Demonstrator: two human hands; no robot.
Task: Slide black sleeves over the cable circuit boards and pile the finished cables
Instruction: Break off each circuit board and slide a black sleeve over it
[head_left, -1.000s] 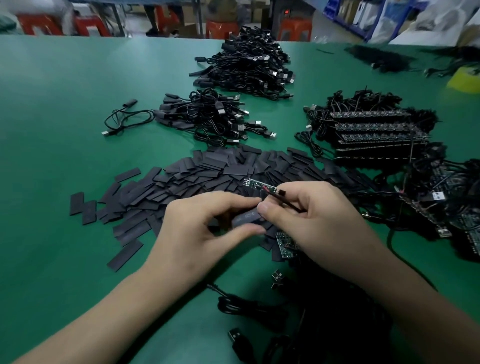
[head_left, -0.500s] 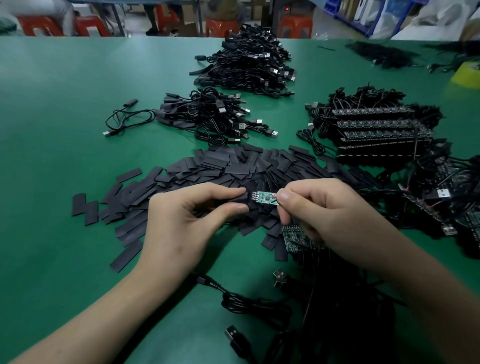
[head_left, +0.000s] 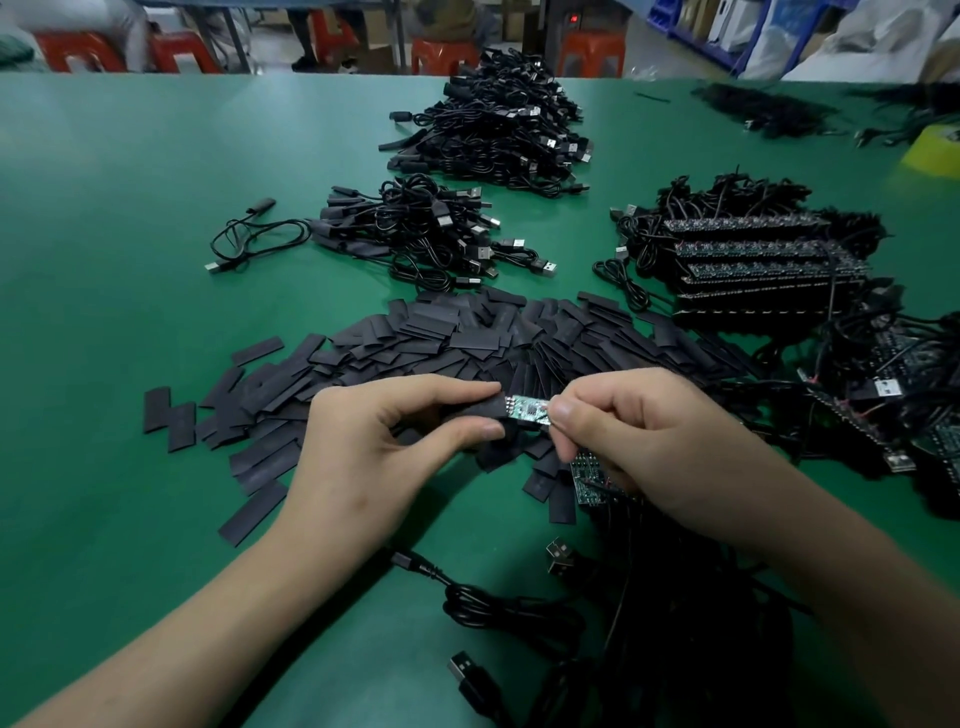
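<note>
My left hand (head_left: 382, 441) pinches a black sleeve (head_left: 475, 408) between thumb and fingers. My right hand (head_left: 660, 441) pinches the right end of a small green circuit board (head_left: 527, 412). The board's left end is inside the sleeve and its middle still shows between my hands. Behind them a wide heap of loose black sleeves (head_left: 447, 343) lies on the green table (head_left: 130, 234). Sleeved cables sit in a near pile (head_left: 421, 234) and a larger far pile (head_left: 498, 130). Bare-board cables (head_left: 753, 265) are stacked at the right.
A single sleeved cable (head_left: 249, 239) lies apart at the left. A tangle of black cables with USB plugs (head_left: 597, 623) lies near the table's front under my right forearm. A yellow object (head_left: 935, 150) sits at the far right. Orange stools stand beyond the table.
The board was tilted above the sleeve a second ago; it has since turned level and its left end has entered the sleeve. Both hands have shifted slightly upward.
</note>
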